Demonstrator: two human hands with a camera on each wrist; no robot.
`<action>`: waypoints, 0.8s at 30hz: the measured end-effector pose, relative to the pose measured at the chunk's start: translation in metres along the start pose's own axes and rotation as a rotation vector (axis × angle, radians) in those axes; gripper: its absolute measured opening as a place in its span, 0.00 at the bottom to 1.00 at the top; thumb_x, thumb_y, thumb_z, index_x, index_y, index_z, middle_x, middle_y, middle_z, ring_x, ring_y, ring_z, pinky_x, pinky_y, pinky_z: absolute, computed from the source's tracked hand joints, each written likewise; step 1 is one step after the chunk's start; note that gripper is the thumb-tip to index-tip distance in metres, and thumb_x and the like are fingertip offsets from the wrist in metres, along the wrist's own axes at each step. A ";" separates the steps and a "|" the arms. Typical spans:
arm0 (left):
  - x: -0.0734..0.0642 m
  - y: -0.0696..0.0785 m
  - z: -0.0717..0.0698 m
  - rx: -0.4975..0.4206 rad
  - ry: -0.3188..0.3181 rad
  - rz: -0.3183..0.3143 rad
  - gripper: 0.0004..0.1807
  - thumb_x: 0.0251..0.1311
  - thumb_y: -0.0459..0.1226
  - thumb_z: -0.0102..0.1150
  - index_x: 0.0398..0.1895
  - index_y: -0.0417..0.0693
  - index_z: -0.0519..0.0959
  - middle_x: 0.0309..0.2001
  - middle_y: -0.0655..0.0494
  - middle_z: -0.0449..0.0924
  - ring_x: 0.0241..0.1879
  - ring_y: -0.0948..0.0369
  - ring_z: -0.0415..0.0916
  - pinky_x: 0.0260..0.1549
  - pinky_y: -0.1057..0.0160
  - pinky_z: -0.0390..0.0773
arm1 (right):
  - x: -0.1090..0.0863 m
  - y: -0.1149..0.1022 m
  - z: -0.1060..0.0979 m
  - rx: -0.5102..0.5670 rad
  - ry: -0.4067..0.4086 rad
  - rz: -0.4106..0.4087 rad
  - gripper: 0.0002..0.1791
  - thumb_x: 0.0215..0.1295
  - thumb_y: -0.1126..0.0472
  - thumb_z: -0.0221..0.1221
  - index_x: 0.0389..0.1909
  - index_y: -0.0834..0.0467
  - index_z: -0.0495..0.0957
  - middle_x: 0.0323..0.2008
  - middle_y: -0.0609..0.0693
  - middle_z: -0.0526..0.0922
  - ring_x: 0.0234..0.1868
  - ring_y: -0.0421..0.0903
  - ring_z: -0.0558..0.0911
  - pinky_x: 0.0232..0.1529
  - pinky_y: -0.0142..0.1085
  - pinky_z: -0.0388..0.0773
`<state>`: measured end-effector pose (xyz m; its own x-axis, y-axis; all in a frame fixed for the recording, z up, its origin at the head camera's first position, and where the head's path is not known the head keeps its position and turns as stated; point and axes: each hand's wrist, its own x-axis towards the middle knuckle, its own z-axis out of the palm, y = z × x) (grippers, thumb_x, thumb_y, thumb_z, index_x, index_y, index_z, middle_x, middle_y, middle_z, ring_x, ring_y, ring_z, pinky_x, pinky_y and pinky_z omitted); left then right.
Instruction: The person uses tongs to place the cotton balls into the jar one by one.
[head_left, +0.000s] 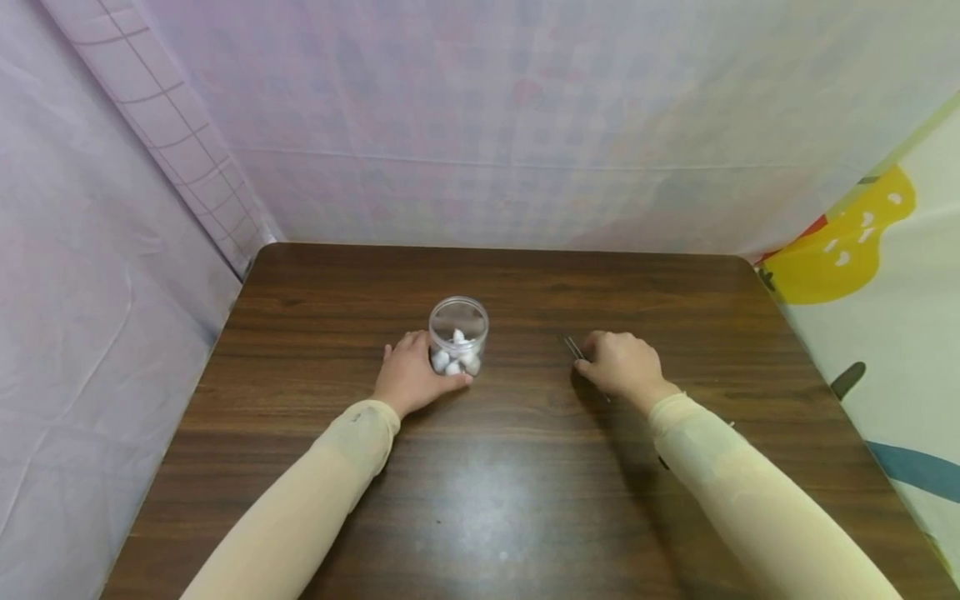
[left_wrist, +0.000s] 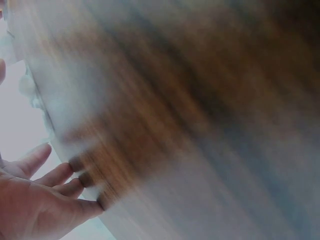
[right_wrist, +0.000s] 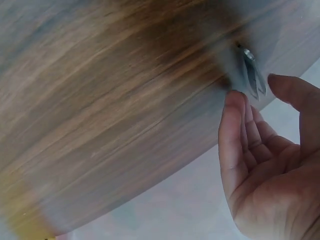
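A clear open-topped jar (head_left: pixel 459 315) stands on the brown wooden table (head_left: pixel 480 442), with several white balls (head_left: pixel 453 364) that look like cotton balls in its lower part. My left hand (head_left: pixel 416 372) is at the jar's left side, thumb along its front and fingers spread; in the left wrist view those fingers (left_wrist: pixel 62 172) look fairly straight. Metal tweezers (right_wrist: pixel 251 72) lie on the table to the right of the jar. Around them, my right hand (head_left: pixel 622 364) has its thumb on one side and its fingers on the other, with gaps showing in the right wrist view.
A pale checked curtain (head_left: pixel 480 125) hangs behind the table's far edge. White cloth (head_left: pixel 82 317) borders the left side, and a cloth with a yellow print (head_left: pixel 832 258) hangs at the right. A small dark speck lies near the table's front.
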<state>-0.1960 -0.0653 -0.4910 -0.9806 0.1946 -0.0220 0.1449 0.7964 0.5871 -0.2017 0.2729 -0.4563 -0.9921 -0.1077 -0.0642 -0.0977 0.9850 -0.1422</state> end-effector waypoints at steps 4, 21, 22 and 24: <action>0.000 0.000 -0.001 -0.003 0.001 0.005 0.55 0.44 0.67 0.71 0.71 0.46 0.66 0.66 0.46 0.70 0.68 0.49 0.62 0.70 0.37 0.44 | -0.002 0.005 -0.002 -0.013 0.048 0.016 0.23 0.63 0.39 0.59 0.47 0.52 0.83 0.39 0.57 0.87 0.34 0.60 0.84 0.23 0.53 0.77; -0.002 -0.016 -0.007 -0.005 -0.110 0.018 0.63 0.42 0.66 0.73 0.75 0.41 0.57 0.73 0.41 0.59 0.73 0.46 0.53 0.72 0.43 0.43 | -0.009 0.048 0.009 0.082 0.090 -0.054 0.46 0.72 0.29 0.40 0.77 0.58 0.55 0.75 0.64 0.54 0.74 0.66 0.52 0.67 0.65 0.56; -0.003 -0.017 -0.010 0.002 -0.134 0.024 0.64 0.42 0.65 0.73 0.76 0.41 0.55 0.74 0.40 0.55 0.74 0.45 0.50 0.72 0.43 0.42 | -0.009 0.051 0.010 0.085 0.090 -0.061 0.46 0.72 0.29 0.40 0.78 0.58 0.54 0.76 0.64 0.53 0.74 0.66 0.51 0.68 0.64 0.53; -0.005 -0.020 -0.017 0.024 -0.178 0.034 0.65 0.44 0.65 0.71 0.78 0.41 0.51 0.77 0.39 0.48 0.76 0.45 0.43 0.73 0.44 0.40 | -0.010 0.057 0.011 0.089 0.086 -0.073 0.46 0.72 0.29 0.40 0.78 0.58 0.53 0.76 0.65 0.51 0.75 0.67 0.49 0.70 0.62 0.49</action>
